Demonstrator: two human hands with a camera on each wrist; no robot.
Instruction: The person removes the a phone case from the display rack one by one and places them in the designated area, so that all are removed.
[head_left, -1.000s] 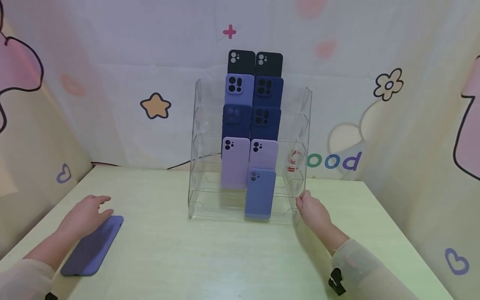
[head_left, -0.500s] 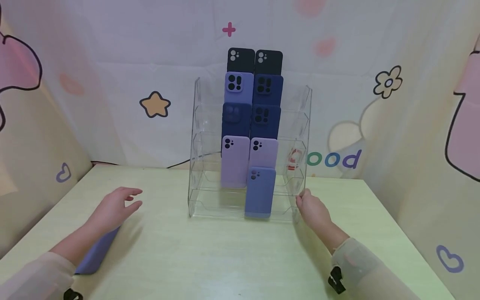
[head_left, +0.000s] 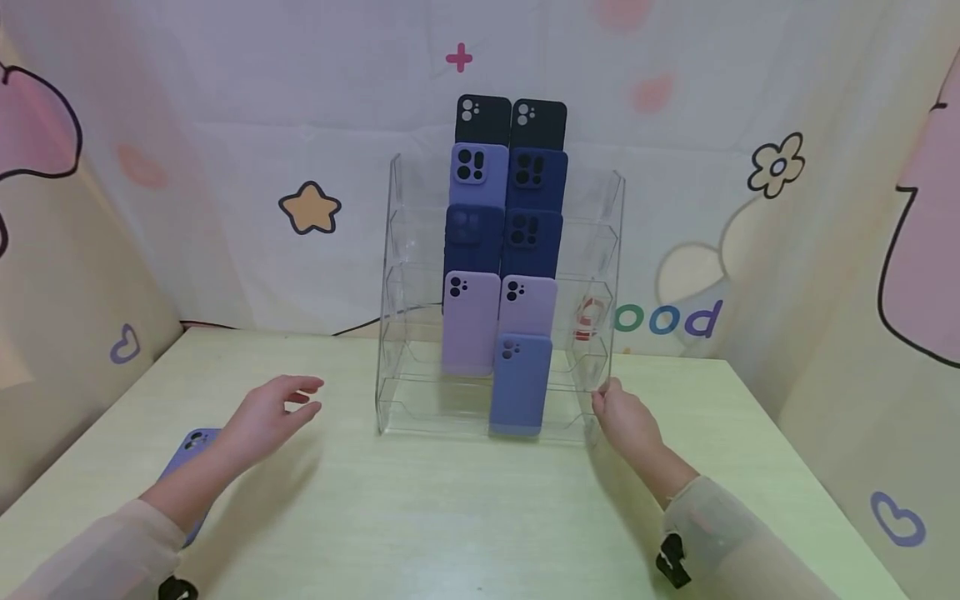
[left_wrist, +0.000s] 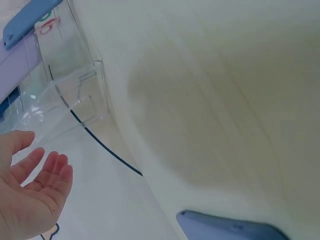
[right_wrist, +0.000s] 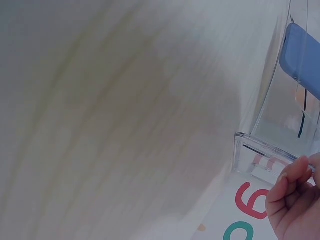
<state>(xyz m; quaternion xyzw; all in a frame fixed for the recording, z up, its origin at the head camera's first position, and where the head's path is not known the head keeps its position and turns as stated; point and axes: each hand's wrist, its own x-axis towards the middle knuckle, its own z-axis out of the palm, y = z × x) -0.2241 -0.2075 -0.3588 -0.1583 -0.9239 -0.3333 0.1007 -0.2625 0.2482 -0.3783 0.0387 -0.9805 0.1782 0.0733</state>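
A clear acrylic tiered display rack (head_left: 420,408) stands on the table, holding phone cases in two columns. Its lowest tier carries one blue phone case (head_left: 519,387) on the right; beside and above that sits a lilac phone case (head_left: 471,325). My right hand (head_left: 628,423) pinches the rack's right side edge between thumb and curled fingers; the right wrist view shows the fingers (right_wrist: 295,175) at that edge. My left hand (head_left: 268,417) hovers over the table left of the rack, fingers loosely spread, holding nothing. Partly hidden beneath the left forearm lies a blue-purple phone case (head_left: 186,450).
Higher tiers carry navy phone cases (head_left: 534,242), a violet case (head_left: 478,187) and black cases (head_left: 483,123). The pale table (head_left: 420,517) ends at a printed curtain (head_left: 225,208) behind and at both sides.
My left hand has moved right from above the loose phone case toward the rack, uncovering that case's camera end. The right hand has stayed on the rack's edge.
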